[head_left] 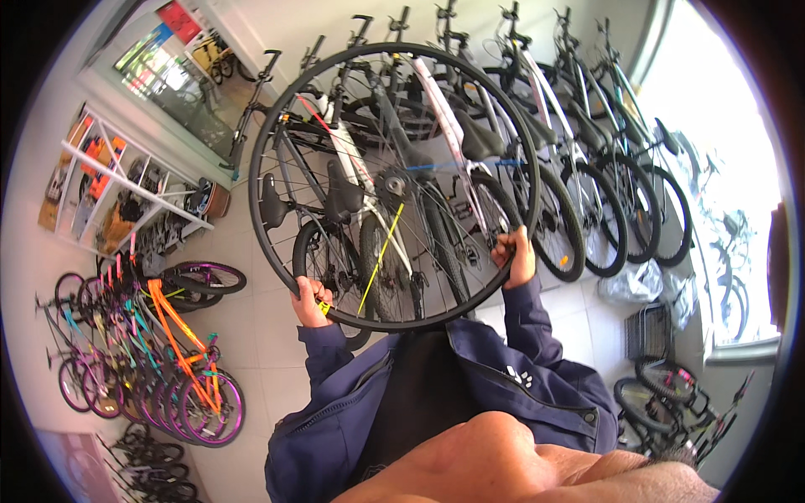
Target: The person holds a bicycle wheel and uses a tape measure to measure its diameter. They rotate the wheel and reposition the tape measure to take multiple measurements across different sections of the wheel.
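Observation:
A black bicycle wheel [402, 325] is held up in front of me, with its hub [392, 186] near the middle of the view. Most of its spokes are dark; one is bright yellow, one red, and some look blue. My left hand [311, 303] is closed round the lower left of the rim, beside a small yellow patch. On the lower right of the rim, my right hand [517, 254] grips with its fingers curled inward. Through the spokes, parked bicycles show behind the wheel.
A row of bicycles [579, 159] stands along the far wall. Colourful bikes with an orange frame [176, 314] stand at left, below a white shelf rack [126, 189]. To the right are a wire basket [647, 331], plastic bags [633, 283] and small bikes [662, 398] beside a bright window.

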`<state>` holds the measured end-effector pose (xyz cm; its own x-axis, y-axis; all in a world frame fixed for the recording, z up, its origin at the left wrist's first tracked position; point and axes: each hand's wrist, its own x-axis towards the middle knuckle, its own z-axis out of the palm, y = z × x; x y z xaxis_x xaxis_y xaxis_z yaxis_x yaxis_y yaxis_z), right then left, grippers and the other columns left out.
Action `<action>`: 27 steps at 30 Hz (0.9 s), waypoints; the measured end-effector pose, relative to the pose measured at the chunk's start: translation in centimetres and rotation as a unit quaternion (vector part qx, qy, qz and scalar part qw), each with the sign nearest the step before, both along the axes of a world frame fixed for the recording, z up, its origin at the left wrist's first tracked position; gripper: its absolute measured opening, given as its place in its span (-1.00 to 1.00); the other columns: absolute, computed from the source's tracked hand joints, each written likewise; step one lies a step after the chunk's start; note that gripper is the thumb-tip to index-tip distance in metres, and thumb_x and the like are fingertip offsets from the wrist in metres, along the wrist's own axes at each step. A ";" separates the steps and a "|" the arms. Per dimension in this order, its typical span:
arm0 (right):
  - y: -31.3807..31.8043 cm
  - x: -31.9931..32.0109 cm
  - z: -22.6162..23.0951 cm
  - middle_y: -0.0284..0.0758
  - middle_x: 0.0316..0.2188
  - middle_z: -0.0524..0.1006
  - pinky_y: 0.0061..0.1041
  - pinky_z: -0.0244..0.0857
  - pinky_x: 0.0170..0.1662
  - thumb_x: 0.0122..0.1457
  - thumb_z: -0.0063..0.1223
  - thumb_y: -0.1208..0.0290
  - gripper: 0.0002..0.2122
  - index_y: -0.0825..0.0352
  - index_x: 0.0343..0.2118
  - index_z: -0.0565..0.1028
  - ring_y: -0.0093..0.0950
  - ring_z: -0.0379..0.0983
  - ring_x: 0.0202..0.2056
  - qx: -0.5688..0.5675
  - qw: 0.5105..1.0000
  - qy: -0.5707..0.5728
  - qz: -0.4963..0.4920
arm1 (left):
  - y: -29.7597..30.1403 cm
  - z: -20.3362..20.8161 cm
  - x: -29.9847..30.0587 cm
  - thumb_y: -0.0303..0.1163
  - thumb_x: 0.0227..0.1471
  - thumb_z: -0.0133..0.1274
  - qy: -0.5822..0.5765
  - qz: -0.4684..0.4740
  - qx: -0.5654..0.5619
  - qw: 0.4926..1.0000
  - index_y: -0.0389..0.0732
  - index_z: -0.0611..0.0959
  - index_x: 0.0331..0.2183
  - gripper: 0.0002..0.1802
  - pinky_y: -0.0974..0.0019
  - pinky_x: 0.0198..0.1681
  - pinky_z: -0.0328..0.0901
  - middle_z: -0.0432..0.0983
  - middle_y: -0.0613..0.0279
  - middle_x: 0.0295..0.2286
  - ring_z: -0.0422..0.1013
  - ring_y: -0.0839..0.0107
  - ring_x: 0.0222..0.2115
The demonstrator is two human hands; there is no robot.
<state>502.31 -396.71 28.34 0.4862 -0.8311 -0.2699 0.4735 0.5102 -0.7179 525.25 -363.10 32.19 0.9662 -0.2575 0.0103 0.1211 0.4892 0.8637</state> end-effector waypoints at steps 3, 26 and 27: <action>-0.7 0.2 0.8 -0.30 -0.47 0.51 -0.58 0.40 -0.46 0.29 -0.09 0.04 -0.65 0.28 -0.42 0.40 -0.60 0.39 -0.56 -0.032 0.999 -0.011 0.014 | -0.2 0.9 0.2 -0.06 0.17 0.05 0.004 -0.027 -0.035 0.999 -0.11 0.34 -0.47 -0.62 0.51 -0.57 0.16 0.21 0.42 -0.58 0.15 0.62 -0.60; -1.1 -0.9 -0.4 -0.25 -0.42 0.55 -0.53 0.46 -0.41 0.29 -0.21 -0.11 -0.56 0.23 -0.45 0.36 -0.57 0.41 -0.52 0.041 0.996 -0.084 0.013 | -1.0 2.3 0.1 -0.04 0.18 0.02 -0.006 -0.076 -0.055 0.996 -0.09 0.38 -0.36 -0.66 0.55 -0.53 0.16 0.24 0.43 -0.53 0.16 0.64 -0.56; -1.1 -0.9 -0.4 -0.25 -0.43 0.55 -0.53 0.46 -0.41 0.28 -0.22 -0.12 -0.55 0.23 -0.45 0.36 -0.57 0.41 -0.52 0.043 0.995 -0.087 0.010 | -1.1 2.4 0.0 -0.03 0.18 0.02 -0.007 -0.073 -0.060 0.996 -0.09 0.38 -0.36 -0.66 0.55 -0.53 0.15 0.24 0.43 -0.53 0.16 0.64 -0.56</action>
